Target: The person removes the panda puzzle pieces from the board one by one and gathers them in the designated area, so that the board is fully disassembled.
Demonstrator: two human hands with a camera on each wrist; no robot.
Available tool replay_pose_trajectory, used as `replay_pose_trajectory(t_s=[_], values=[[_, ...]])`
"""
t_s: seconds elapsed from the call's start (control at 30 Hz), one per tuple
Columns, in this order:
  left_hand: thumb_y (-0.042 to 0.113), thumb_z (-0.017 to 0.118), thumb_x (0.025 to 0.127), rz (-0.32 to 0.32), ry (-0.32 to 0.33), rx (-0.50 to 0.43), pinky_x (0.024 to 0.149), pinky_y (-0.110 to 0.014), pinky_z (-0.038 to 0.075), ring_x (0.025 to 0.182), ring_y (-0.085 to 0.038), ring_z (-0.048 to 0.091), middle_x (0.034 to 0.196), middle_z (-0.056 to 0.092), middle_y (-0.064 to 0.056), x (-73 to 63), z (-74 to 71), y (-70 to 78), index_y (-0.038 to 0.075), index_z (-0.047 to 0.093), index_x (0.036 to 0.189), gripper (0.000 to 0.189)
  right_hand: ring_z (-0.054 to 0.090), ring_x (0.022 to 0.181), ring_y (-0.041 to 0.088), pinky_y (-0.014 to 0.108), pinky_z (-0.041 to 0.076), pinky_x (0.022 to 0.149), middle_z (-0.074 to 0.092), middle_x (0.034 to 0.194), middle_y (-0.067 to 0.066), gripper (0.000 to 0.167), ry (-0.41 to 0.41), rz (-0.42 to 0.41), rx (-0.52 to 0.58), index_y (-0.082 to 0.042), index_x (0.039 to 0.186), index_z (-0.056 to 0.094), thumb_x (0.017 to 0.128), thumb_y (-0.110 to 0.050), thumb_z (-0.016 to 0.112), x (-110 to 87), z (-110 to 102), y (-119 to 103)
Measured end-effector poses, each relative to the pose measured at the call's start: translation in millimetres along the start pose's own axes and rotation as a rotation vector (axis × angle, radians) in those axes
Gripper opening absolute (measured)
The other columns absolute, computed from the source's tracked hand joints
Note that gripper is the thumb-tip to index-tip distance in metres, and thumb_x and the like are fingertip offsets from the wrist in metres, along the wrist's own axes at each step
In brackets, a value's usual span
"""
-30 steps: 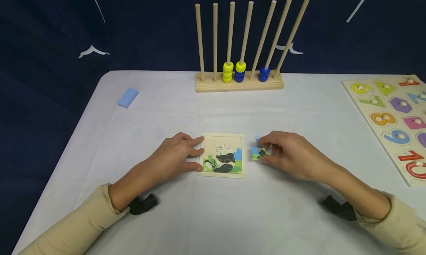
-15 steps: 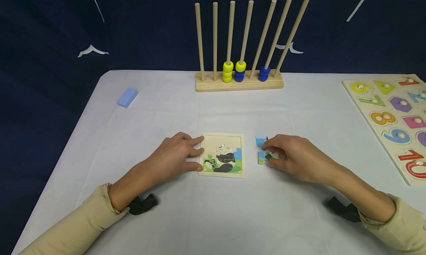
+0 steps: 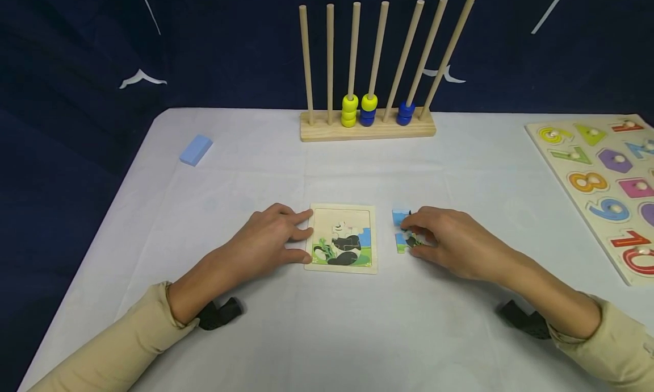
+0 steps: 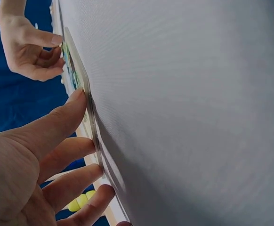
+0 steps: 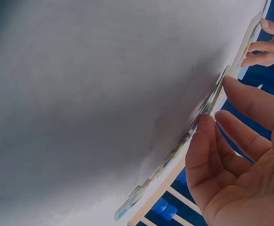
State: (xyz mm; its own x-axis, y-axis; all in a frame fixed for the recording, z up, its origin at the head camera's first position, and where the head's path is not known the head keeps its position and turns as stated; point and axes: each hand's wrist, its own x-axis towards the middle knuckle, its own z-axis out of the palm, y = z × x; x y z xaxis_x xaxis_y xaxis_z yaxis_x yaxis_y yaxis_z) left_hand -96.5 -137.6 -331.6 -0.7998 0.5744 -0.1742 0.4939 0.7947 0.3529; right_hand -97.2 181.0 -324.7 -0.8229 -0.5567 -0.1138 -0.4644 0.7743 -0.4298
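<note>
A square wooden panda puzzle tray [image 3: 327, 217] lies mid-table, its lower part filled with joined pieces and its upper part bare wood. My left hand [image 3: 263, 236] rests at the tray's left edge, thumb and fingers extended against the rim, as the left wrist view also shows along the tray's side [image 4: 83, 70]. To the right of the tray, my right hand [image 3: 452, 241] pinches a green, blue and black puzzle piece [image 3: 401, 243] between thumb and fingers. This piece stands tilted in the right wrist view. A blue puzzle piece [image 3: 400, 217] lies just beyond, partly hidden by the fingers.
Behind stands a wooden bead rack [image 3: 368, 132] with tall pegs and yellow and blue beads. A number and shape board [image 3: 577, 170] lies at the right. The blue block [image 3: 196, 150] is at the back left. More loose pieces [image 5: 174, 153] line up beyond my right hand.
My right hand has shifted slightly right and toward me with the pinched piece, away from the tray, uncovering more of the blue piece. The left hand stays at the tray's edge.
</note>
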Motion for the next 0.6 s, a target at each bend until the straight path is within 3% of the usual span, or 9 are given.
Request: replay_pose_trajectory(t_s=[0.6], values=[[0.034, 0.082, 0.081, -0.002, 0.004, -0.009, 0.089, -0.056, 0.046, 0.126, -0.030, 0.047, 0.148, 0.048, -0.006, -1.0, 0.0, -0.1, 0.009, 0.069, 0.126, 0.053, 0.048, 0.074, 0.012, 0.030, 0.039, 0.062, 0.052, 0.080, -0.006, 0.036, -0.003, 0.008, 0.019, -0.005, 0.113, 0.070, 0.079, -0.009, 0.083, 0.5, 0.6, -0.6]])
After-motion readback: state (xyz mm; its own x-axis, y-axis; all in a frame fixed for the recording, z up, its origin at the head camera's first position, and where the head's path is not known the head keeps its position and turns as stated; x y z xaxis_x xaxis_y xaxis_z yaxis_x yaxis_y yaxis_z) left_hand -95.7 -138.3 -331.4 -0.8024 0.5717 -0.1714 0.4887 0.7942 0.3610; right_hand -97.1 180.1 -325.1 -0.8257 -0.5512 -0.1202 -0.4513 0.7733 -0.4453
